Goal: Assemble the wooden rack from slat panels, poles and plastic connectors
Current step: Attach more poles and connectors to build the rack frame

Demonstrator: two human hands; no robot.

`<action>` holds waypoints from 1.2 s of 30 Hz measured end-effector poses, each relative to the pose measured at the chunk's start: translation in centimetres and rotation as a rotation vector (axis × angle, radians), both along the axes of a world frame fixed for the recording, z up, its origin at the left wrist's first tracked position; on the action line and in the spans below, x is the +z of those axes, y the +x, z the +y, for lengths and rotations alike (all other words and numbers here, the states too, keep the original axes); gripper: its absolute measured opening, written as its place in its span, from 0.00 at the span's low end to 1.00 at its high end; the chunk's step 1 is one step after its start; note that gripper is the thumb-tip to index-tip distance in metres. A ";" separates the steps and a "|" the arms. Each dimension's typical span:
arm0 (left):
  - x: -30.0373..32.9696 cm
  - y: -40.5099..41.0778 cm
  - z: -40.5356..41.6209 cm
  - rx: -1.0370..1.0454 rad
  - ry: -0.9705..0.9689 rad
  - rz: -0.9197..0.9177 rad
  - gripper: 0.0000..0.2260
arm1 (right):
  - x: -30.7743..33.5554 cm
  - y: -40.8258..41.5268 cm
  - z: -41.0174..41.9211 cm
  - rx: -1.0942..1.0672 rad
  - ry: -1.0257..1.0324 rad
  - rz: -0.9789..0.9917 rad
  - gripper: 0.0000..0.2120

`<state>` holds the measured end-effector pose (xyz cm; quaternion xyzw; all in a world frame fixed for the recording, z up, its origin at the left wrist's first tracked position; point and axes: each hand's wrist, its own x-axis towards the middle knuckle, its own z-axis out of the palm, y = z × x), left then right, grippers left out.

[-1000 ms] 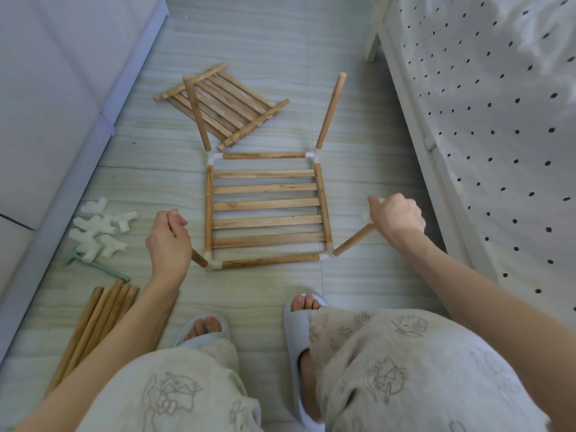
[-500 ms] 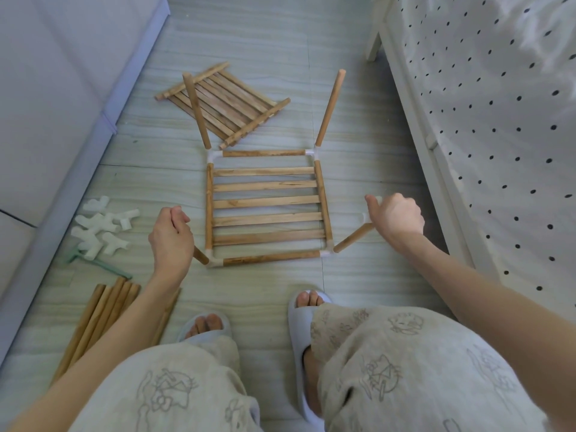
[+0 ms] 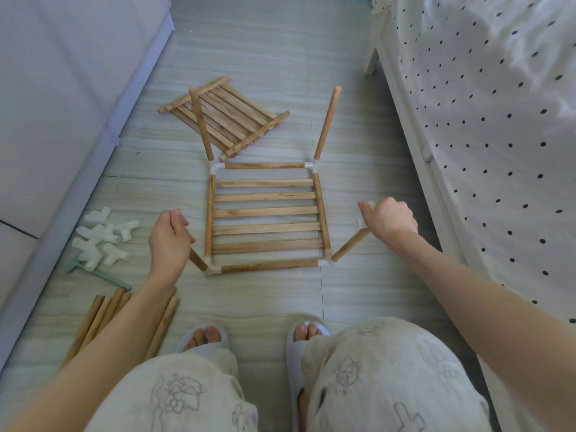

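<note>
Our left hand (image 3: 170, 238) holds the near left pole (image 3: 197, 258), and our right hand (image 3: 389, 219) holds the near right pole (image 3: 350, 244) with a white connector (image 3: 363, 221) on top. We grip both so the slat panel (image 3: 266, 213) on the floor (image 3: 265, 42) stays steady, we think.

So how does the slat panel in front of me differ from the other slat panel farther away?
The near slat panel lies square to the person, framed by poles joined with white corner connectors, and upright poles rise from its corners. The far slat panel lies at an angle, loose on the floor, with no connectors or poles attached. The left hand and right hand grip poles on the near one only. Both are light wood with parallel slats.
</note>
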<state>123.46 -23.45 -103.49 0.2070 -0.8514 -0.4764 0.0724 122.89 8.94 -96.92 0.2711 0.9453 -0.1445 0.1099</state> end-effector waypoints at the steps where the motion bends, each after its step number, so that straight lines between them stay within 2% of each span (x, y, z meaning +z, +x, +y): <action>1: 0.3 -0.4 0.0 -0.013 -0.018 -0.012 0.14 | 0.1 -0.5 0.0 -0.002 -0.007 -0.003 0.20; 5: 0.7 -1.9 -0.7 -0.053 0.004 -0.028 0.14 | -0.5 -1.7 0.5 -0.066 -0.090 0.053 0.23; 8: 0.8 -2.5 -1.2 -0.063 0.053 -0.042 0.14 | -1.3 -1.0 0.7 -0.180 -0.289 0.214 0.29; 11: 1.2 -1.8 -1.1 -0.116 0.130 -0.053 0.19 | -2.3 1.3 -0.4 -0.289 -0.509 0.372 0.33; 12: 1.4 -1.3 -1.1 -0.130 0.150 -0.057 0.21 | -2.7 2.2 -1.0 -0.314 -0.548 0.358 0.33; 14: 1.4 0.1 -1.1 -0.134 0.183 -0.040 0.25 | -3.9 3.6 -2.3 -0.292 -0.550 0.212 0.30; 16: 1.0 1.9 -1.4 -0.080 0.214 0.021 0.26 | -4.7 4.5 -3.9 -0.182 -0.544 0.029 0.23; 18: 0.5 4.0 -2.3 -0.017 0.200 0.055 0.23 | -5.4 4.9 -5.9 -0.031 -0.567 -0.081 0.21; 22: -2.4 8.3 -5.3 0.002 0.109 -0.130 0.15 | -6.5 5.5 -11.1 0.352 -0.562 -0.233 0.14; 27: -5.6 11.9 -7.9 -0.031 0.087 -0.326 0.14 | -11.3 5.5 -16.2 0.880 -0.321 -0.551 0.25; 33: -12.4 14.1 -12.2 -0.089 -0.051 -0.587 0.16 | -18.8 4.9 -16.7 1.058 -0.165 -0.700 0.29; 36: -13.7 14.1 -13.2 -0.122 -0.139 -0.576 0.15 | -21.3 5.4 -15.5 1.109 -0.063 -0.743 0.29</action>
